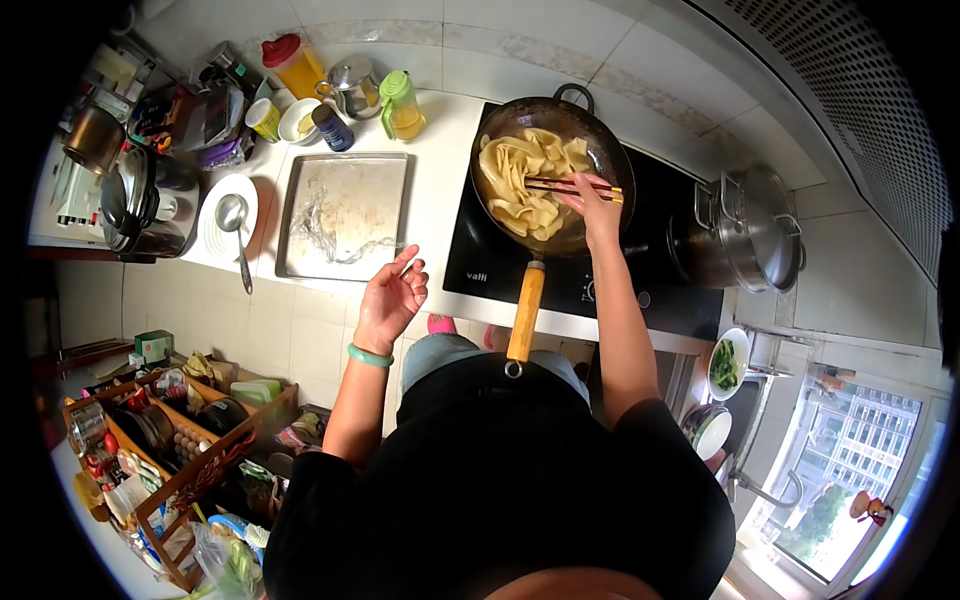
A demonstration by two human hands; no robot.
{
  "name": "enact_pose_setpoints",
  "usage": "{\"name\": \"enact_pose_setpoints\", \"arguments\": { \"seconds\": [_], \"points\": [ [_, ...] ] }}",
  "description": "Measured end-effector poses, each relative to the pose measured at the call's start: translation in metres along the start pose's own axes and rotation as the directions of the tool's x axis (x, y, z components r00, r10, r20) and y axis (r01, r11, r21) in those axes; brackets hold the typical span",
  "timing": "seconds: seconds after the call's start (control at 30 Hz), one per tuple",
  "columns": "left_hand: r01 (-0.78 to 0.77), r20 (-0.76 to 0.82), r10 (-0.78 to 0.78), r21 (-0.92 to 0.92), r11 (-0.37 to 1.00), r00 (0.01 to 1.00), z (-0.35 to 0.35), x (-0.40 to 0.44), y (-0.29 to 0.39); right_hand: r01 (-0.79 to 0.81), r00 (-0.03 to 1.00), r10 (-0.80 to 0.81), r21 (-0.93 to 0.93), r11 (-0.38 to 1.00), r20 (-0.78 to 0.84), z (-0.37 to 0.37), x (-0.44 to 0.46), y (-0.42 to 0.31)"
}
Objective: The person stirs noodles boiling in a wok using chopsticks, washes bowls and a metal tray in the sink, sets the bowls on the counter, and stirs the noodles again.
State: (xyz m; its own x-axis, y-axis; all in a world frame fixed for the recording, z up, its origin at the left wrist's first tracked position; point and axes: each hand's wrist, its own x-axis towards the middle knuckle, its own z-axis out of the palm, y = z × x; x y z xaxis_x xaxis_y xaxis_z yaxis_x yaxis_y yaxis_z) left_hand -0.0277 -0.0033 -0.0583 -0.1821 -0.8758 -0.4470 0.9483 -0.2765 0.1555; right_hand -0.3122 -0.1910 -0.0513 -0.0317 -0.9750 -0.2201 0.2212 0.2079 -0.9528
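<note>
Two chopsticks in use. What are they on?

Wide pale-yellow strips, a tangled heap filling the left and middle of the wok. Tips sit at the strips; can't tell if they pinch one.

Wok where?

On the black hob, wooden handle pointing at the person.

Right hand?

Right hand is over the wok, fingers closed round the sticks, gold-coloured ends jutting out past it.

Left?

Left hand is off the counter edge, palm partly up, fingers loosely curled and spread, nothing visibly held. Green bangle at the wrist. Fingertips near the lower right corner of the metal tray; contact, can't tell. Something clear and crumpled lies in the tray.

Neighbours?

Left of the tray: white plate with a metal ladle on it, handle over the counter edge. Behind the tray: dark blue jar, then a green-lidded jug.

Other side?

Lidded steel pot right of the wok. Nearer the person, a bowl of leafy greens.
</note>
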Motion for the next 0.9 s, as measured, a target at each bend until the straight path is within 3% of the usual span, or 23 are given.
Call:
{"name": "enact_pose_setpoints", "arguments": {
  "seconds": [0.2, 0.33, 0.47, 0.53, 0.6, 0.67, 0.8, 0.9],
  "points": [
    [-0.019, -0.019, 0.019, 0.0, 1.0, 1.0, 0.003, 0.0, -0.001, 0.081, 0.99, -0.054, -0.22, 0.972, 0.128, -0.005, -0.016, -0.05],
    [-0.017, -0.001, 0.017, -0.01, 1.0, 1.0, 0.003, 0.0, -0.001, 0.189, 0.982, -0.172, -0.388, 0.902, 0.078, 0.0, -0.029, -0.089],
    [-0.013, 0.006, 0.013, 0.006, 1.0, 1.0, 0.001, 0.002, -0.002, 0.293, 0.955, -0.275, -0.234, 0.927, 0.108, 0.028, -0.026, -0.062],
    [0.01, -0.008, -0.01, 0.012, 1.0, 1.0, -0.001, 0.003, -0.004, 0.298, 0.953, -0.274, -0.26, 0.918, 0.126, 0.043, -0.02, -0.04],
    [0.019, -0.005, -0.019, 0.016, 1.0, 1.0, 0.004, 0.003, -0.005, 0.27, 0.963, -0.232, -0.427, 0.863, 0.138, 0.041, -0.005, -0.011],
    [0.026, -0.004, -0.026, 0.02, 0.999, 1.0, 0.009, 0.002, -0.006, 0.297, 0.955, -0.269, -0.383, 0.875, 0.127, 0.031, -0.005, -0.001],
    [0.006, -0.012, -0.006, 0.022, 1.0, 1.0, 0.01, 0.003, -0.007, 0.204, 0.977, -0.211, -0.244, 0.948, -0.002, 0.001, -0.016, -0.008],
    [0.01, -0.022, -0.01, 0.02, 1.0, 1.0, 0.009, 0.003, -0.008, 0.207, 0.972, -0.229, -0.283, 0.936, -0.047, -0.018, -0.025, -0.013]
  ]
}}
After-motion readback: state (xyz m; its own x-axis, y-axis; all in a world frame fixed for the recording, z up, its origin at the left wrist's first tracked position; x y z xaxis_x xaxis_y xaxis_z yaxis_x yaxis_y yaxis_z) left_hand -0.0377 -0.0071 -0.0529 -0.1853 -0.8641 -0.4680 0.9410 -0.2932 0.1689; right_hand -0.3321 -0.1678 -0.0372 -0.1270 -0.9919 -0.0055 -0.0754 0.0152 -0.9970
